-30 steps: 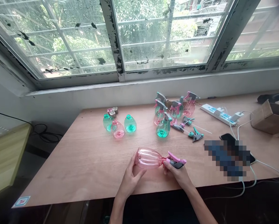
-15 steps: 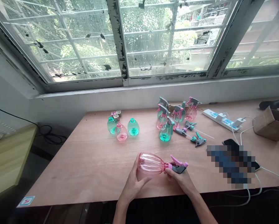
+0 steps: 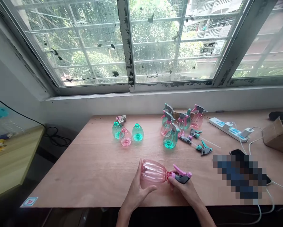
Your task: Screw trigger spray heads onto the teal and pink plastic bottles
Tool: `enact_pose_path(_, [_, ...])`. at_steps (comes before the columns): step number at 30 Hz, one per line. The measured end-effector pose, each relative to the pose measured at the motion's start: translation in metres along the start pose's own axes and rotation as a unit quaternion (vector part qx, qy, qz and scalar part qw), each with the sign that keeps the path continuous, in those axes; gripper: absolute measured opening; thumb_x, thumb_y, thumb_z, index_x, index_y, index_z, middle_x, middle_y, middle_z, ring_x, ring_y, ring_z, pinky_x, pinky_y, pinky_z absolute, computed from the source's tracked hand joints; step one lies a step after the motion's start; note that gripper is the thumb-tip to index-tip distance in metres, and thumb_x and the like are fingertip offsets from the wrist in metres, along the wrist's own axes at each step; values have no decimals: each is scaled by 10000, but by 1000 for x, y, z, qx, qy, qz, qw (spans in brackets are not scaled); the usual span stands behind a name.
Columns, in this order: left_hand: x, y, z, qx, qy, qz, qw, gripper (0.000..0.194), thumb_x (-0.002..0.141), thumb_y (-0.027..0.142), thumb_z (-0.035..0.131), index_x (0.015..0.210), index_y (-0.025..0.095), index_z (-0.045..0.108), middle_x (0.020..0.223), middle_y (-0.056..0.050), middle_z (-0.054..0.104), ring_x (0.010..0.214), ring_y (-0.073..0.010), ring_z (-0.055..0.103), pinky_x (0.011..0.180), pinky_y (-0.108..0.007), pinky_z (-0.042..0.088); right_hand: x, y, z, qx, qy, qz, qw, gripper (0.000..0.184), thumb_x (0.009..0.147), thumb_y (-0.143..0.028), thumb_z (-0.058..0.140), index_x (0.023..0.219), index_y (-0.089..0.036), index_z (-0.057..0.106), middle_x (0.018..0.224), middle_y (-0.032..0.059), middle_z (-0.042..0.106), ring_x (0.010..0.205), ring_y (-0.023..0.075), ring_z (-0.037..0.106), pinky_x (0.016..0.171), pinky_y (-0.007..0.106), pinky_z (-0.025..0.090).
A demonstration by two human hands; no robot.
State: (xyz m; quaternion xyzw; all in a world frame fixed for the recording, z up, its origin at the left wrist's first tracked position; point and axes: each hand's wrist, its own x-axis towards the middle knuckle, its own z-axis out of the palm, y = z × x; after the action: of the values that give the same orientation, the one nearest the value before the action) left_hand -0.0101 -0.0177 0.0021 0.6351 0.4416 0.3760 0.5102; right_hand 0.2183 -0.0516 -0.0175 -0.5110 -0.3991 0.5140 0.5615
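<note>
A pink transparent spray bottle (image 3: pixel 154 172) lies on its side just above the wooden table (image 3: pixel 94 170) near the front edge. My left hand (image 3: pixel 136 192) cups its round body from below and the left. My right hand (image 3: pixel 185 189) is closed around its pink and grey trigger head (image 3: pixel 181 175) at the neck. Three open bottles without heads, two green (image 3: pixel 138 132) and one pink (image 3: pixel 126 137), stand farther back on the left. A cluster of finished spray bottles (image 3: pixel 176 124) stands farther back on the right, with loose trigger heads (image 3: pixel 201 147) lying beside them.
A white power strip (image 3: pixel 228 129) with cables lies at the back right. A phone (image 3: pixel 240 157) and a blurred patch sit at the right front. A cardboard box (image 3: pixel 277 135) is at the far right. Small blocks (image 3: pixel 121 119) rest behind the open bottles. A window spans the back wall.
My view has tilted upward, so everything sits lower in the picture. Both hands keep their hold on the pink bottle and its head, in about the same pose.
</note>
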Motion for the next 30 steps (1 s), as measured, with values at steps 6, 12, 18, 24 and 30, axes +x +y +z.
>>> enact_pose_path(6, [1,2,-1,-1,-1,7,1000,944,766,381,816,1539,276,283,1611,-93,335,1490,-311,278,1241,-500,201,-1,-3,-3,-17,-16,2,1000,390,742,-514,791,927,-181,710,635,12,694,535,164,582,570,317,485])
enact_pose_path(12, [-3,5,0,-20,9,10,1000,990,758,411,819,1551,299,238,1623,-81,312,1490,-315,277,1237,-507,208,-2,-6,-1,-32,-11,0,999,424,730,-514,792,986,-181,727,601,-13,652,556,183,577,595,340,484])
enact_pose_path(18, [1,1,-2,-24,5,13,1000,932,746,390,830,1522,267,328,1605,-102,346,1486,-313,288,1240,-499,199,1,3,-1,-14,-3,-9,1000,486,699,-488,824,1060,-182,717,641,-19,665,554,166,559,574,324,476])
enact_pose_path(24, [1,-5,0,12,13,16,1000,948,809,366,770,1559,320,193,1646,-64,252,1508,-282,234,1249,-502,158,1,0,3,22,32,-9,999,512,688,-566,800,998,-169,711,605,-11,645,508,162,535,533,318,428])
enact_pose_path(30, [5,-10,-1,-15,32,15,999,967,730,386,843,1526,271,306,1609,-104,338,1483,-311,296,1242,-492,191,-2,-4,7,-21,11,-37,999,360,670,-494,824,856,-201,730,633,-32,612,573,157,513,562,300,406])
